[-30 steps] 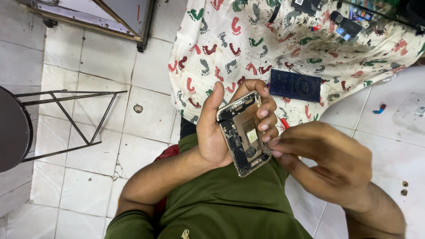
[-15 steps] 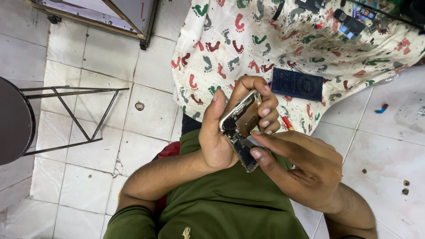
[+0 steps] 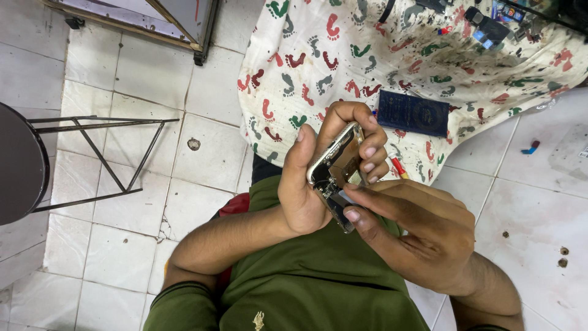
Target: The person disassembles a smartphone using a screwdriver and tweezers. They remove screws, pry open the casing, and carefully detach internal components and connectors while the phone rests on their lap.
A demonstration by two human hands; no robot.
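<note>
Head view: left hand (image 3: 309, 184) clamped round an opened phone (image 3: 335, 168), held above the cloth's (image 3: 343, 55) near edge, over my lap. Right hand (image 3: 416, 230) pinches closed on something small at its lower end; can't tell what. I judge the phone light, stiff, with fragile exposed internals, so grip by the metal frame edges only.

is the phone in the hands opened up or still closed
Opened up: the phone, gripped in the left hand, shows bare inner parts inside its metal frame, and the right hand fingers reach in.
</note>
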